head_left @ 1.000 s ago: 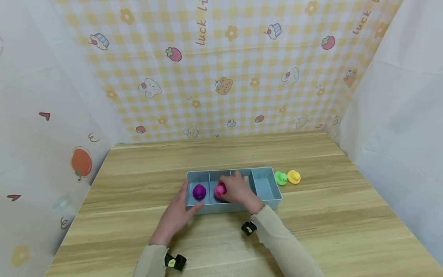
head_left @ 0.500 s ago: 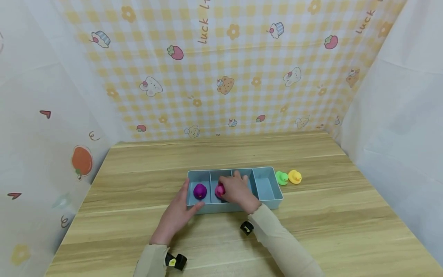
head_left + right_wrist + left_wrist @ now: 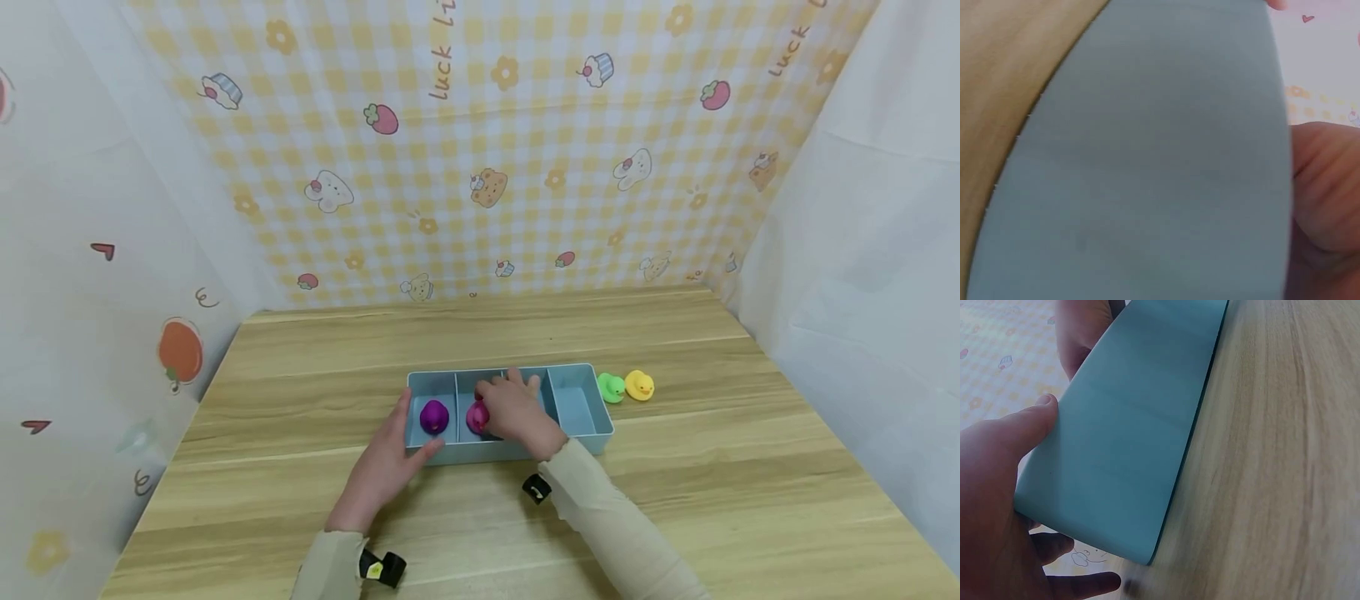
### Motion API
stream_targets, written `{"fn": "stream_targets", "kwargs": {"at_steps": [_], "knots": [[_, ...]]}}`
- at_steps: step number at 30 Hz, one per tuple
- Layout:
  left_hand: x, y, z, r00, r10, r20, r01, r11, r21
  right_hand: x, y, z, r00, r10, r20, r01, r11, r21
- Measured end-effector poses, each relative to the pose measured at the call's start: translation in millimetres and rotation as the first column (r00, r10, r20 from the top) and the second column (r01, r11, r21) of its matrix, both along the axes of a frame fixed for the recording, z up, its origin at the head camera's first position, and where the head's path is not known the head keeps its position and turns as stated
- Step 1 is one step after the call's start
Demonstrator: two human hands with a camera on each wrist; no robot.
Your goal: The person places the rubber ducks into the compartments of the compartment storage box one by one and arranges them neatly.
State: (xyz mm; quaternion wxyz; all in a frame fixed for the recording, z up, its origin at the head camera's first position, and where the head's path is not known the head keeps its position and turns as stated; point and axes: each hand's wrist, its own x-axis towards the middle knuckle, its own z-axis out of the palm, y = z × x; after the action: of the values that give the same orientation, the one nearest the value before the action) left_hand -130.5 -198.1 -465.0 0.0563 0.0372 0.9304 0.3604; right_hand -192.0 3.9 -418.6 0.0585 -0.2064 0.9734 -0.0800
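A long light blue box [image 3: 480, 453] with a row of compartments lies on the table. At its left end my left hand [image 3: 381, 463] holds the corner, thumb at the front rim and fingers along the end wall. In the left wrist view that thumb [image 3: 1034, 425] lies against the rim. My right hand [image 3: 517, 413] reaches down into the second compartment from the left and pinches a pink rubber duck [image 3: 476, 418], partly hidden by the fingers. A purple rubber duck [image 3: 434, 417] sits in the leftmost compartment. The box wall [image 3: 1147, 150] hides the right fingertips in the right wrist view.
Just off the box's right end, a green rubber duck [image 3: 611, 387] and a yellow rubber duck [image 3: 640, 386] stand side by side on the wooden table [image 3: 337, 350]. A checked cloth [image 3: 465, 233] hangs behind, with white cloths at both sides.
Both hands stay almost where they were, the right one still at the pink duck in the second compartment. The whole view shifts slightly.
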Motion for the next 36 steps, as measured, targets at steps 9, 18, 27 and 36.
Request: {"fn": "stream_targets", "kwargs": {"at_steps": [9, 18, 27, 36], "knots": [[0.9, 1.0, -0.3, 1.000, 0.004, 0.004, -0.004, 1.000, -0.002, 1.2, 7.1, 13.5, 0.999, 0.035, 0.030, -0.034, 0.999, -0.026], [1.5, 0.8, 0.2, 1.000, 0.000, 0.001, 0.000, 1.000, 0.000, 2.8, 14.3, 21.6, 0.998, 0.056, 0.041, -0.052, 0.994, -0.097], [0.9, 1.4, 0.2, 1.000, 0.001, -0.004, -0.001, 1.000, -0.004, 1.5, 24.1, 19.1, 0.997, 0.066, 0.036, -0.057, 0.973, -0.224], [0.5, 2.2, -0.2, 1.000, 0.007, -0.007, -0.007, 1.000, -0.012, -0.6, 35.5, 23.7, 0.996, 0.082, 0.017, -0.073, 0.948, -0.310]]}}
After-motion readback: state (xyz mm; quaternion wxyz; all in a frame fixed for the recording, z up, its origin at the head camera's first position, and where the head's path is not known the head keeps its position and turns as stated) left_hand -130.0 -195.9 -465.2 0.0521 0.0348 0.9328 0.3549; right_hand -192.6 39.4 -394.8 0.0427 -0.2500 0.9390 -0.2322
